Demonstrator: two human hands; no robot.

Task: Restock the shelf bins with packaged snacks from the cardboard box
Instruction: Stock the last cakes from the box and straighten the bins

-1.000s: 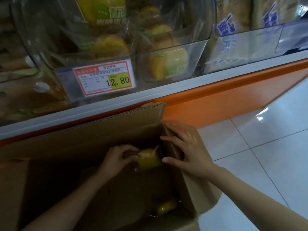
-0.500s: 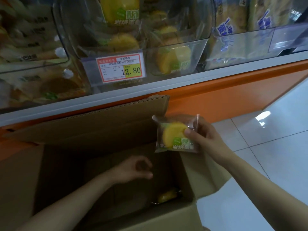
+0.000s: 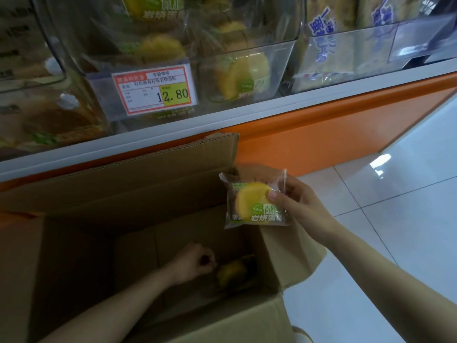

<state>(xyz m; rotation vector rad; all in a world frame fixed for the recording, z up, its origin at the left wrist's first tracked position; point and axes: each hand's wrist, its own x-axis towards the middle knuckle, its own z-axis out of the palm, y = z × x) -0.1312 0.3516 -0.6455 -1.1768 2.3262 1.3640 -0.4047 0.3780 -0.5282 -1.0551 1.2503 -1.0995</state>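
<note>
An open cardboard box (image 3: 138, 194) stands on the floor below the shelf. My right hand (image 3: 299, 204) holds a clear-wrapped yellow cake packet (image 3: 254, 204) above the box's right edge, thumb on its front. My left hand (image 3: 195, 263) is deep inside the box, its fingers curled at the left edge of a second yellow packet (image 3: 233, 271) lying on the dim bottom. Straight above, a clear shelf bin (image 3: 247, 68) holds several of the same yellow packets behind a 12.80 price tag (image 3: 153, 91).
A bin of blue-lettered packets (image 3: 329, 53) sits to the right and a bin of brown snacks (image 3: 49, 120) to the left. The white shelf edge (image 3: 272, 112) and orange base panel (image 3: 321, 139) run over the box. Glossy white floor tiles (image 3: 395, 219) lie to the right.
The yellow packet passed from my left hand to my right, which lifted it above the box's right edge. My left hand then dropped to the packet on the box bottom.
</note>
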